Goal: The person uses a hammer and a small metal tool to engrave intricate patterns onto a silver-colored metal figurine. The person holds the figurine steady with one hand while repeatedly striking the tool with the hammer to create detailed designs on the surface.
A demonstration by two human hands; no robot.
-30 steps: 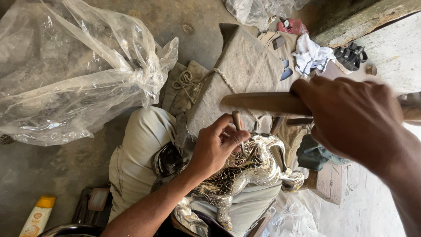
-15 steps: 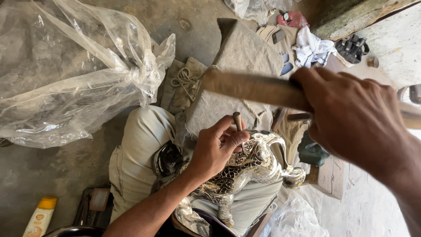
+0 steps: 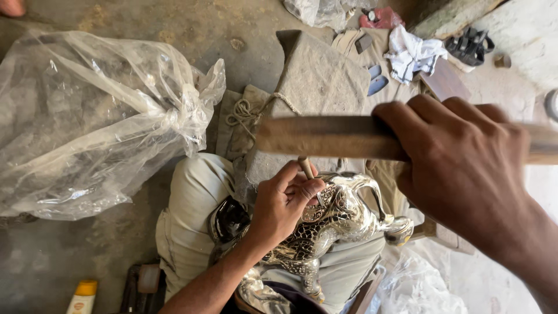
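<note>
A clear plastic bag (image 3: 93, 122) lies on the floor at the left, with a yellow bottle (image 3: 82, 296) below it. In the middle, the left hand (image 3: 285, 203) pinches a small punch (image 3: 306, 167) upright against the shiny metal figure (image 3: 337, 218) resting on the lap. At the right, the right hand (image 3: 465, 168) has its grip closed round a wooden mallet (image 3: 325, 136) raised just above the punch; this looks like embossing in hand, and a strike would call for a square hit on the punch's top.

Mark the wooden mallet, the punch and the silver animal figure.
wooden mallet (image 3: 325, 137), head view, on the bare wood left of the right hand.
punch (image 3: 305, 166), head view, on its top end above the left fingers.
silver animal figure (image 3: 343, 215), head view, on its patterned body.
</note>
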